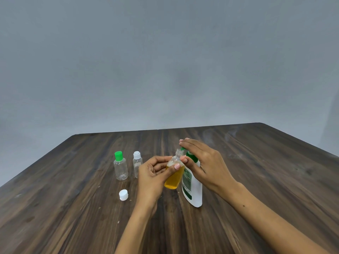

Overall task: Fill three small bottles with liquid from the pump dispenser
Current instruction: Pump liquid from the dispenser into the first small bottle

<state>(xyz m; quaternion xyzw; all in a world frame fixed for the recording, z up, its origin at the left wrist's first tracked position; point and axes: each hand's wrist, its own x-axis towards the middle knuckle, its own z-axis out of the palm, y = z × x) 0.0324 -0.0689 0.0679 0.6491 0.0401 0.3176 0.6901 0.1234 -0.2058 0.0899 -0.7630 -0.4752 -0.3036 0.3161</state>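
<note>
My left hand (pixel 153 176) grips a small clear bottle (pixel 174 177) with its cap off. It is nearly full of yellow liquid and held up, its open neck under the green spout of the pump dispenser. The white pump dispenser (pixel 193 189) stands on the table just right of that bottle. My right hand (pixel 203 162) lies over the green pump head with straight fingers, and its thumb touches the small bottle's shoulder. Further left stand two capped, seemingly empty small bottles, one with a green cap (pixel 120 166) and one with a white cap (pixel 137 164). A loose white cap (pixel 123 195) lies in front of them.
Everything sits on a dark wooden table (pixel 256 171) whose far edge meets a plain grey wall. Its left and right edges slant away on either side of the bottles.
</note>
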